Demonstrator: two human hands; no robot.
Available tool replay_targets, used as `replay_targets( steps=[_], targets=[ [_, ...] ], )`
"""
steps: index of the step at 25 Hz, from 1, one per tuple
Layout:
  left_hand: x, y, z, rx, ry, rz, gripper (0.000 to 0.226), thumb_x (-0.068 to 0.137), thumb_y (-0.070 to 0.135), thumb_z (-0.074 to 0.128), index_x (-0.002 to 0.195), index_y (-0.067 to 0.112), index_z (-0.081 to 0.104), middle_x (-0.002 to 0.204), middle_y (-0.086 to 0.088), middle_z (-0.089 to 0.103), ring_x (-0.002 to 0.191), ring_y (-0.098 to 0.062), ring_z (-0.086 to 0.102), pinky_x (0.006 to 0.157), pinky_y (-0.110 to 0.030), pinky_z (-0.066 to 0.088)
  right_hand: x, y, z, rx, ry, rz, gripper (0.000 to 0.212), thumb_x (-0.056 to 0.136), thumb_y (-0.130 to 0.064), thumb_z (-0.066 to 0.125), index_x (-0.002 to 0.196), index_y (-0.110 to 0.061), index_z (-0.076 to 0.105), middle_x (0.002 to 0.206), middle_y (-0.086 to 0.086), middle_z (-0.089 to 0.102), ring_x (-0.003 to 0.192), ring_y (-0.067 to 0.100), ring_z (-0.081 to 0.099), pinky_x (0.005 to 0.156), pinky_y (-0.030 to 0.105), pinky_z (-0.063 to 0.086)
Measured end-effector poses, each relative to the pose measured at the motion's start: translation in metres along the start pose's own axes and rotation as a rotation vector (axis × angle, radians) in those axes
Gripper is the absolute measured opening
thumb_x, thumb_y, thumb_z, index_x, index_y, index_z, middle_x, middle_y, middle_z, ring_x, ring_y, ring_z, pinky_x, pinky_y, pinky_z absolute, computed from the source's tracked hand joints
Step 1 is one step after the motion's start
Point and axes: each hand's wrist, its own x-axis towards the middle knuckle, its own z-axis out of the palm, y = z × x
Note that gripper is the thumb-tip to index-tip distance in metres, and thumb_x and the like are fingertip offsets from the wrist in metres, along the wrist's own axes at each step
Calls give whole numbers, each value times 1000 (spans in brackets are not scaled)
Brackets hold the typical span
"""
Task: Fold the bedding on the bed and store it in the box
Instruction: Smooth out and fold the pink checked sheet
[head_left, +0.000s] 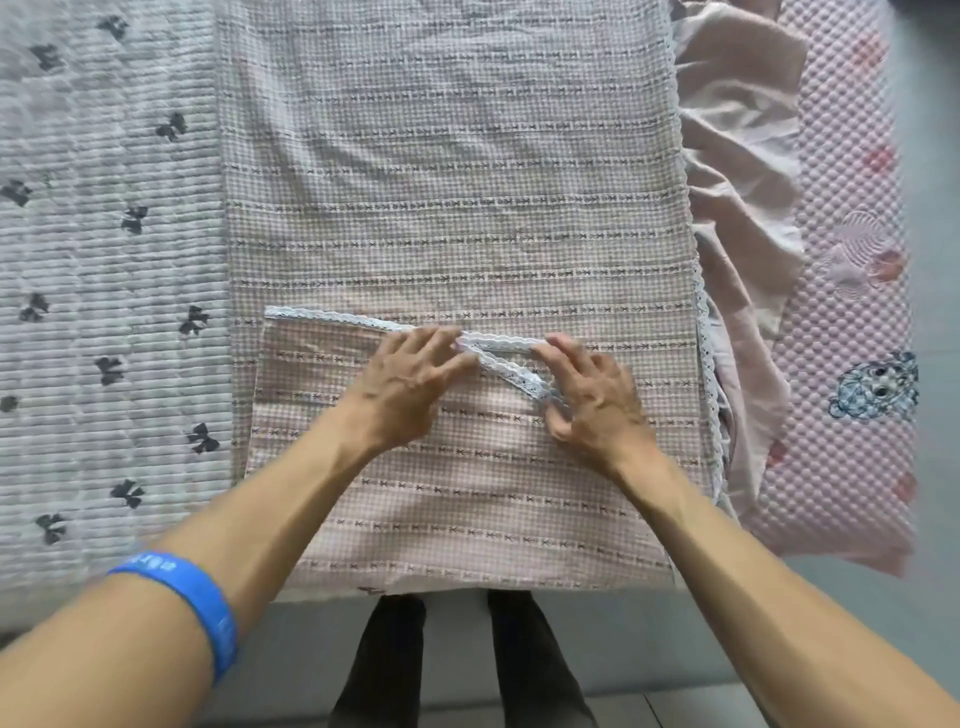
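Both hands sit on the pink checked bedding (457, 218), which lies spread flat across the bed, its near end doubled over itself so that a white lace edge (332, 316) runs across the top layer. My left hand (410, 389) rests on that folded layer, fingers fairly straight and spread, tips pressing the lace down. My right hand (592, 400) is just beside it on the same lace edge, fingers partly curled with the thumb tucked under; I see it pinching a loose diagonal stretch of the trim. Left of the bedding lies a grey quilt with dark bows (104, 260); right of it, a pink ruffled sheet (737, 156).
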Motion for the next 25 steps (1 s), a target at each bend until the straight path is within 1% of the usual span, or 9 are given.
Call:
replay_targets(
  steps=[4,6,9,12,15,18,20,22,25],
  targets=[
    [8,40,8,-188,-271,-168,100,79,-4,59,152,41,9,162,4,-4,150,-26,-5,115,-60,22,5,22,-26,-117,-266,-31,21,96,-35,41,114,-29,51,106,-3,67,83,17,50,92,39,39],
    [11,45,5,-226,-299,-204,107,78,-12,55,152,44,3,162,7,-10,149,-25,-13,115,-65,14,4,39,-36,-264,-409,-18,36,100,-46,30,91,-23,56,96,0,67,82,16,51,93,42,37],
    [10,40,8,-258,-296,-194,107,81,-8,57,151,47,-1,162,8,-12,149,-23,-16,115,-65,13,4,78,-53,-443,-443,113,67,96,-70,19,63,-22,52,95,-1,68,93,17,54,97,44,36],
    [7,39,10,-254,-280,-200,107,80,-6,58,151,47,-2,162,9,-11,149,-22,-16,115,-65,15,-2,106,-67,-502,-424,269,66,79,-86,25,65,-25,48,106,-1,61,98,20,51,103,50,37],
    [11,39,9,-239,-258,-219,109,78,-5,61,150,47,-2,161,9,-7,149,-24,-8,113,-63,25,-18,99,-54,20,-229,457,52,80,-75,53,86,-24,54,122,3,46,113,22,47,101,51,40],
    [14,39,5,-247,-257,-232,106,77,-5,61,151,46,4,161,8,-2,149,-25,-2,109,-63,31,-37,89,-34,54,-127,577,49,76,-68,59,99,-27,49,126,4,39,122,27,40,105,59,34],
    [14,44,3,-227,-284,-256,103,78,-7,57,152,43,5,162,7,-4,149,-25,-6,112,-66,24,-58,83,-25,224,-37,737,64,68,-54,68,117,-24,40,132,9,40,123,30,43,106,58,37],
    [13,55,2,-128,-276,-292,104,77,-11,50,154,37,-1,163,2,-11,149,-28,-13,113,-69,6,-83,72,-13,282,-13,819,70,72,-41,70,128,-17,36,135,9,47,122,30,47,106,52,37],
    [9,95,3,-2,-146,-178,98,76,-11,42,155,27,-1,163,-8,-12,149,-34,-12,113,-64,-10,-107,65,2,19,-23,768,26,81,-34,58,100,-17,56,116,6,57,111,27,48,96,47,34]
  ],
)
